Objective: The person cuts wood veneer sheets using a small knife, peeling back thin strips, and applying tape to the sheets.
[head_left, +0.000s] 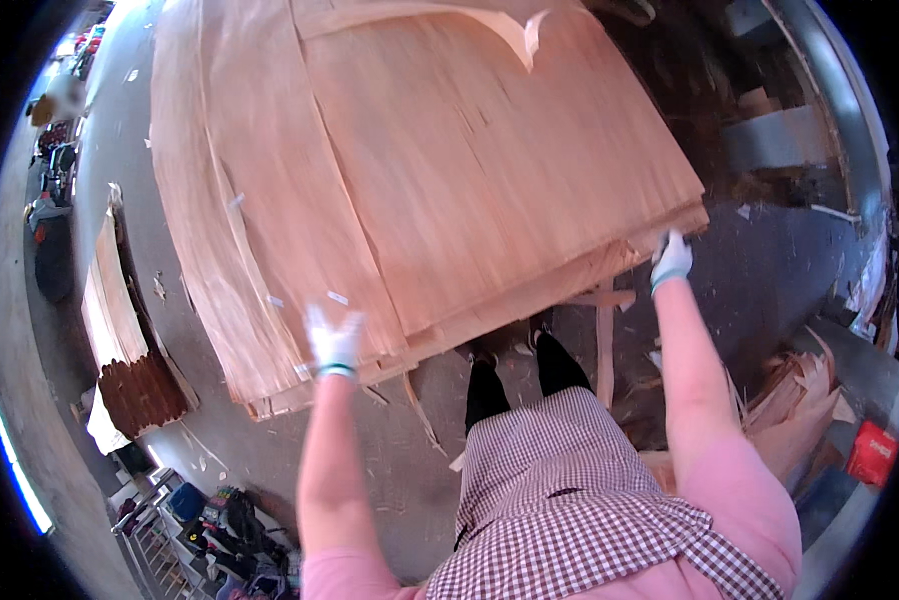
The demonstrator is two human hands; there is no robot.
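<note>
Two gloved hands, left hand and right hand, gripping veneer stack, fingertips hidden

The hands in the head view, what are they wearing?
Both the left hand and the right hand wear thin white gloves with teal-green cuffs. The forearms are bare, and short pink sleeves start near the elbows, above a checked brown-and-white apron.
</note>
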